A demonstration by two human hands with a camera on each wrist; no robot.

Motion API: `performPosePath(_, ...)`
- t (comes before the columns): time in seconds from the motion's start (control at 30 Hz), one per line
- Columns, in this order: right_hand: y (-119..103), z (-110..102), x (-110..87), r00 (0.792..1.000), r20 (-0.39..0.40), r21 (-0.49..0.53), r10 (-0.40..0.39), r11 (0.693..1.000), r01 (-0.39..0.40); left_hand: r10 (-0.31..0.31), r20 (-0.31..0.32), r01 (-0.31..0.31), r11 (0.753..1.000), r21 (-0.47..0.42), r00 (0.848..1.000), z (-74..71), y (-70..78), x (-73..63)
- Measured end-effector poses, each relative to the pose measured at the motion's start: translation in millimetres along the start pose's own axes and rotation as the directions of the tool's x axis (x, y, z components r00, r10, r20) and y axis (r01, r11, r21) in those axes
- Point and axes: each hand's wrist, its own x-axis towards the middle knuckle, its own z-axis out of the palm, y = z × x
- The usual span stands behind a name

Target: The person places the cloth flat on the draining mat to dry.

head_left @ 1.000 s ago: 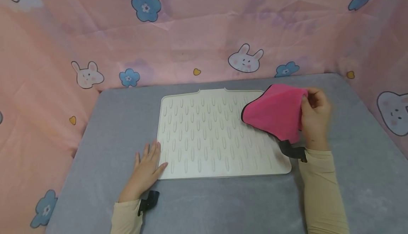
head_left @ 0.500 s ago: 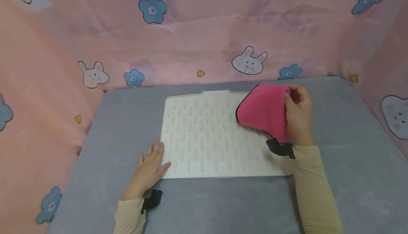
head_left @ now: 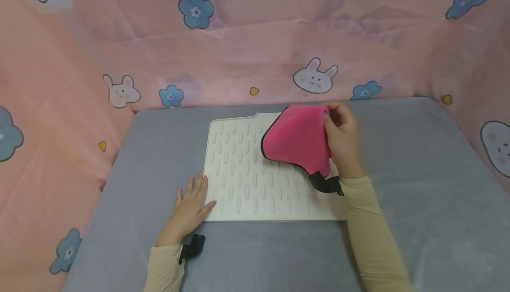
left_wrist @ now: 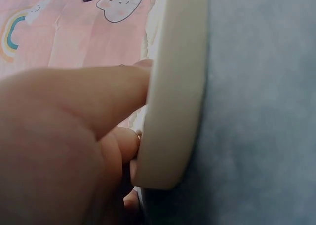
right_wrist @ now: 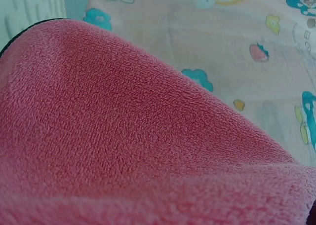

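Observation:
A white ridged drying mat [head_left: 247, 172] lies flat on the grey table. My left hand [head_left: 189, 210] rests at its left edge, fingers straight along the side and thumb over the near left corner. In the left wrist view the thumb touches the mat's pale rim [left_wrist: 173, 96]. Over the right part of the mat, my right hand [head_left: 344, 139] pinches a pink cloth [head_left: 296, 139] with dark edging by its upper right corner. The fleecy cloth [right_wrist: 123, 111] fills much of the right wrist view and hides that hand there.
The grey table [head_left: 271, 256] stretches out on all sides of the mat. A pink curtain [head_left: 239, 48] with rabbits, flowers and clouds hangs behind and at both sides. A black wrist mount [head_left: 324, 183] sits close beneath the cloth.
My right hand has carried the pink cloth leftward across the mat, covering more of its middle. The left hand stays at the mat's left edge; the head view has shifted slightly.

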Motion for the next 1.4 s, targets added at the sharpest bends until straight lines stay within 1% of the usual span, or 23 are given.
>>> performPosePath(0.13, -0.3, 10.4, 0.6, 0.999, 0.035, 0.061, -0.033, 0.998, 0.031, -0.002, -0.005, 0.002, 1.0, -0.005, 1.0, 0.6, 0.9, 0.5)
performPosePath(0.2, -0.5, 15.0, 1.0, 0.998, 0.039, 0.056, -0.047, 0.997, 0.045, 0.0, -0.004, 0.0, 1.0, -0.005, 1.0, 0.7, 1.2, 0.6)
performPosePath(0.3, -0.6, 20.1, 0.5, 0.998, 0.044, 0.039, -0.046, 0.998, 0.045, 0.003, -0.002, -0.003, 1.0, -0.006, 1.0, 1.1, 1.2, 0.6)
performPosePath(0.4, 2.2, 22.5, -1.9, 0.999, 0.054, 0.002, -0.002, 1.0, 0.002, 0.005, 0.003, -0.005, 1.0, -0.007, 1.0, 1.6, 1.3, 0.9)
performPosePath(0.5, 8.8, 21.9, -6.6, 0.993, 0.087, -0.045, 0.079, 0.996, -0.076, 0.004, 0.008, -0.004, 1.0, -0.005, 1.0, 2.2, 1.0, 1.4)
performPosePath(0.57, 14.5, 20.5, -10.4, 0.984, 0.12, -0.088, 0.132, 0.989, -0.122, 0.004, 0.006, -0.004, 1.0, -0.004, 1.0, 2.4, 0.8, 1.8)
performPosePath(0.67, 23.2, 17.5, -15.5, 0.967, 0.165, -0.139, 0.194, 0.975, -0.172, 0.005, 0.002, -0.005, 1.0, -0.001, 1.0, 2.1, 0.5, 2.2)
performPosePath(0.77, 31.2, 15.1, -19.8, 0.954, 0.187, -0.165, 0.234, 0.965, -0.204, 0.004, 0.0, -0.004, 1.0, -0.002, 1.0, 1.5, 0.3, 1.9)
performPosePath(0.93, 39.5, 12.2, -22.4, 0.934, 0.224, -0.164, 0.279, 0.955, -0.246, -0.004, 0.001, 0.004, 1.0, 0.001, 1.0, 0.4, 0.7, 0.5)
performPosePath(1.1, 36.5, 6.1, -21.6, 0.907, 0.252, -0.216, 0.338, 0.933, -0.287, -0.007, 0.003, 0.007, 1.0, -0.008, 1.0, -0.6, 1.9, 0.0)
performPosePath(1.17, 33.4, 2.6, -21.1, 0.897, 0.264, -0.226, 0.356, 0.926, -0.301, -0.005, 0.003, 0.005, 1.0, -0.008, 1.0, -0.5, 2.1, 0.5)
performPosePath(1.27, 29.7, -1.1, -20.4, 0.884, 0.288, -0.217, 0.368, 0.924, -0.314, -0.005, 0.005, 0.005, 1.0, -0.005, 1.0, -0.6, 2.4, 0.8)
performPosePath(1.3, 29.1, -1.8, -20.3, 0.88, 0.297, -0.217, 0.37, 0.924, -0.315, -0.005, 0.006, 0.005, 1.0, -0.005, 1.0, -0.6, 2.3, 0.8)
performPosePath(1.4, 27.9, -1.8, -20.3, 0.873, 0.325, -0.257, 0.363, 0.923, -0.288, -0.005, 0.01, 0.005, 1.0, -0.004, 1.0, -1.0, 2.3, 0.5)
